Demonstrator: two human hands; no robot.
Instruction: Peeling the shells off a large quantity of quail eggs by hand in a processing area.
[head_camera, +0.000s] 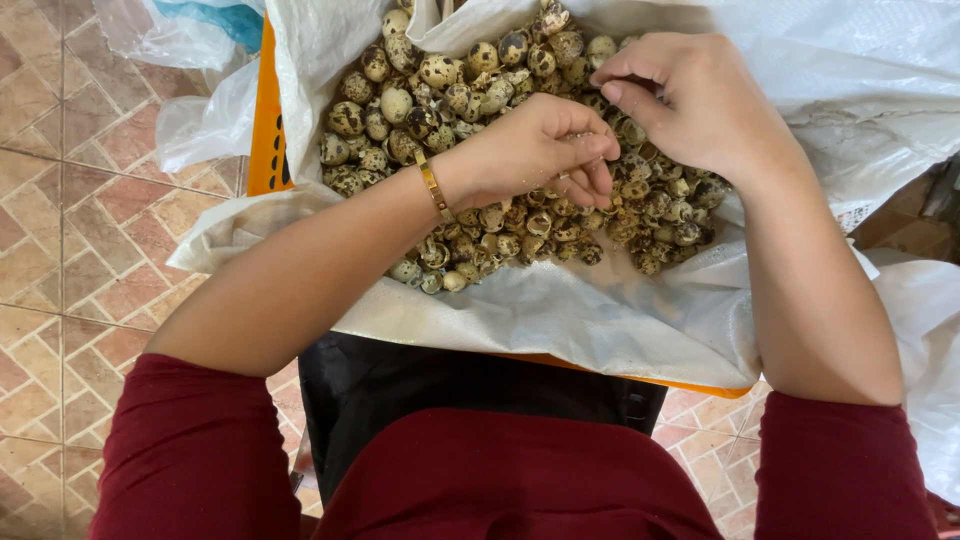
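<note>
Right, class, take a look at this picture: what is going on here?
A person in a dark red top bends over a pile of speckled eggs lying on a white sack spread over an orange crate. The left hand and right hand meet over the pile, fingertips pinched.

Tiled floor (70, 250) in reddish-brown w/ pale grout, clear plastic bag (205, 120) crumpled at upper left, blue patch (225, 20) inside another bag at top, dark red sleeves (190, 450), black garment (400, 390) on lap, gold bangle (433, 187) on wrist
</note>
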